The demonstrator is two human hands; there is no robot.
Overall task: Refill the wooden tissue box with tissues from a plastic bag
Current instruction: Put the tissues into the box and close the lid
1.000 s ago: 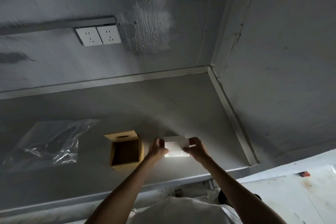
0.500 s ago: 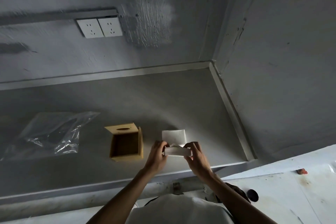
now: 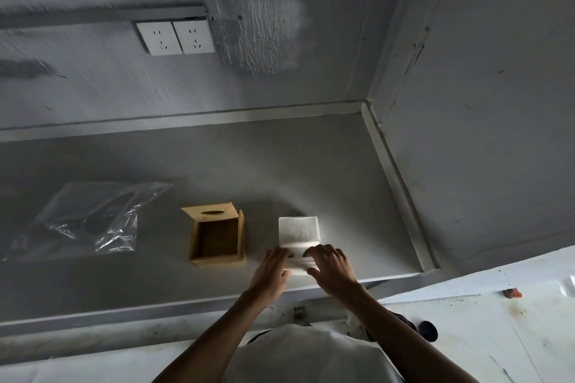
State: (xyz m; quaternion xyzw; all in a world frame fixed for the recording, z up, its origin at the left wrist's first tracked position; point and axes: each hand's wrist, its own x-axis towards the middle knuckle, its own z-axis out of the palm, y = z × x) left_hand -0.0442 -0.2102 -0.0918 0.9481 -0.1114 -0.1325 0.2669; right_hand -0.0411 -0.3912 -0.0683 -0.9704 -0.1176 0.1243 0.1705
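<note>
Grey room, bare plastered walls, a long grey counter running into the corner, and both hands are down on it right at the near edge. The left hand and the right hand have their fingers curled over a small white wad of tissues, pinching it from either side; whether they are pressing it flat or lifting it, I cannot tell from here. Just behind the hands, touching that wad or very nearly, stands the main tissue stack, a neat white block on the counter. That stack looks light and soft, likely to sag or fan apart if taken by one corner, so my guess is a two-sided squeeze across the whole block is the safe hold. Just left of the stack sits the wooden tissue box, open and empty inside, its slotted lid propped at the far side. Stiff, light wood, nothing fragile about it. Well to the left of the box lies the plastic bag, clear, crinkly, flattened, looking emptied. On the wall far behind the box, a double socket. No brand, label or writing readable anywhere.
</note>
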